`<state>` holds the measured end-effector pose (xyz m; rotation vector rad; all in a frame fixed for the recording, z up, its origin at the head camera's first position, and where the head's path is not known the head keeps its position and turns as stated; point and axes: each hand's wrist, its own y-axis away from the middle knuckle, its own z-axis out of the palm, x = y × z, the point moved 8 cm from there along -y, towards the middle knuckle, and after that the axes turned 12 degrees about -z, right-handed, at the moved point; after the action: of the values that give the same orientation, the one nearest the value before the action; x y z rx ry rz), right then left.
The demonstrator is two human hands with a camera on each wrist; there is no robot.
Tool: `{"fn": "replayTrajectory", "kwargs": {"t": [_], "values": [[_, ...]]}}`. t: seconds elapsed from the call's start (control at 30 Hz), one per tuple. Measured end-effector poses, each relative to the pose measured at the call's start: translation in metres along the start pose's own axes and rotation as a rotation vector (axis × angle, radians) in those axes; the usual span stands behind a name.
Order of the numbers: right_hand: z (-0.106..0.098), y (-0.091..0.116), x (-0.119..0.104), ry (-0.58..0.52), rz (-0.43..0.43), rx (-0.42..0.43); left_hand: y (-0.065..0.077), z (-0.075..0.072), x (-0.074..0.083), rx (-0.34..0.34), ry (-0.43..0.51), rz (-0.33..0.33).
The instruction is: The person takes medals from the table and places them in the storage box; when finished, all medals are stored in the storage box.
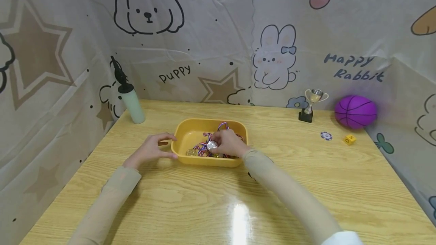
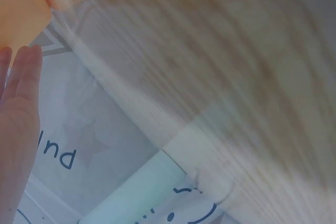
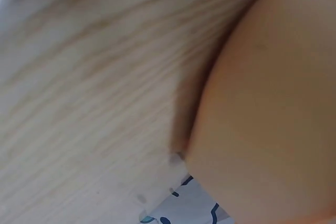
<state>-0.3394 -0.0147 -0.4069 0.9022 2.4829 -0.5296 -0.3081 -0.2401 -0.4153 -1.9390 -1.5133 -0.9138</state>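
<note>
A yellow plastic tub (image 1: pixel 184 133) sits on the wooden table, holding several medals with striped ribbons (image 1: pixel 202 147). At its left end, my left hand (image 1: pixel 151 149) touches the outer wall, with the thumb low near the front corner and the fingers by the rim. Those fingers (image 2: pixel 29 72) look straight in the left wrist view. My right hand (image 1: pixel 229 142) reaches inside over the right part of the tub and pinches a silver medal (image 1: pixel 212 145). A gold medal (image 1: pixel 191 152) lies on the tub floor to the left. The right wrist view shows the tub's outer wall (image 3: pixel 268 108), with the hand hidden.
A pale green bottle (image 1: pixel 134 105) with a black top stands at the back left. Toward the back right are a trophy cup (image 1: pixel 308 105), a purple ball (image 1: pixel 355 112), a round chip (image 1: pixel 326 136) and a yellow cube (image 1: pixel 349 139). Printed cloth (image 1: pixel 218 48) hangs behind the table.
</note>
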Motion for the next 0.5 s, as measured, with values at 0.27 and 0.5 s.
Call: {"fn": "replayTrajectory", "kwargs": {"t": [0.27,0.5], "values": [[0.0075,0.0,0.0036,0.091,-0.027,-0.04,-0.0004,0.0007,0.0001,0.0,0.0,0.002],[0.0078,-0.0003,0.002,0.099,-0.029,-0.051,0.0002,0.0,0.0004,0.004,0.002,0.002]]}}
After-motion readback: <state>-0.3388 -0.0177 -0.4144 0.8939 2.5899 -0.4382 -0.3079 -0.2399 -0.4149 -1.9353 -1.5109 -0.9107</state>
